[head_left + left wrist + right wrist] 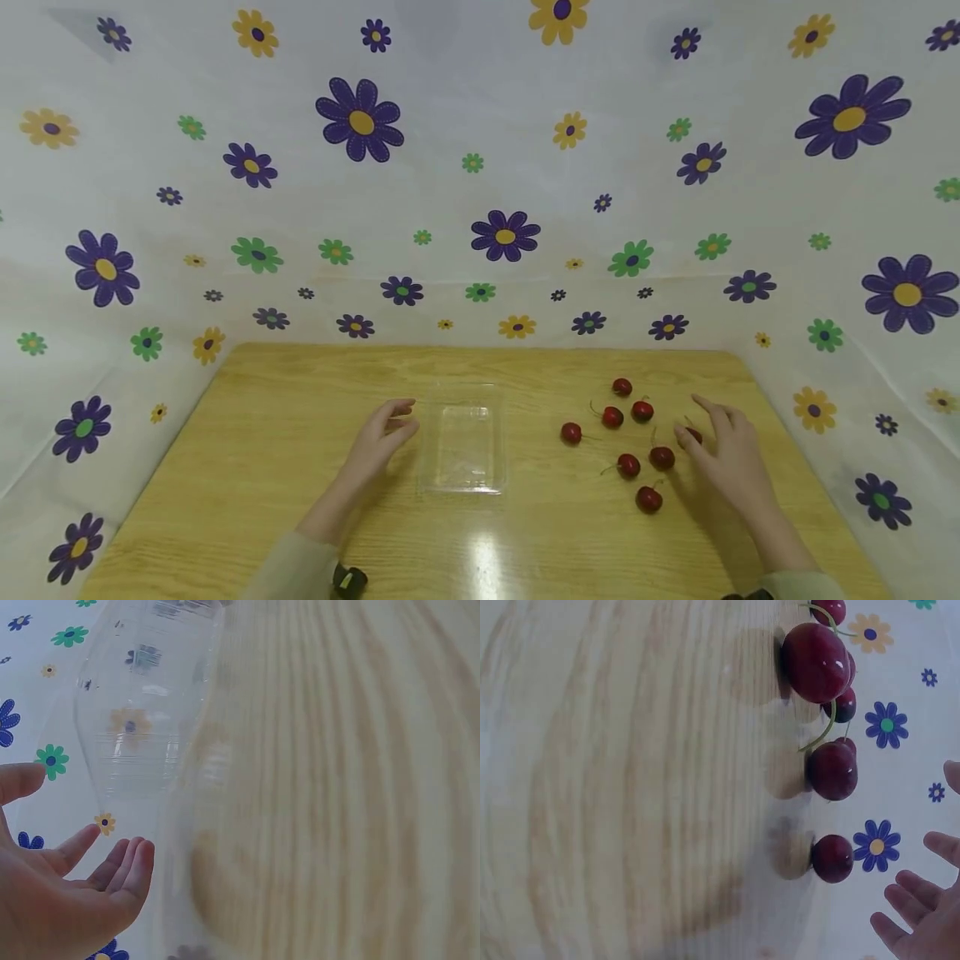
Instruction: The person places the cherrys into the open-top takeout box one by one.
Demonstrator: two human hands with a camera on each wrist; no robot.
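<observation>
Fingers loosely bent, my left hand (381, 440) hovers just left of a clear plastic box (463, 490) on the table. In the left wrist view the hand (79, 892) holds nothing, and the see-through box wall (142, 754) stands beyond its fingertips. My right hand (729, 458) is over the right side of the table, thumb and fingers spread apart. Partly hidden behind its thumb lies a dark red cherry (693, 436). Several more stemmed cherries (662, 457) are scattered to its left. The right wrist view shows a gap between the fingers (910, 904) and the nearest cherry (832, 859).
A wood-grain table (300, 383) carries everything. White cloth with printed flowers (450, 192) rises behind it and along both sides. One cherry (572, 432) lies nearest the box, and another (622, 387) sits farthest back.
</observation>
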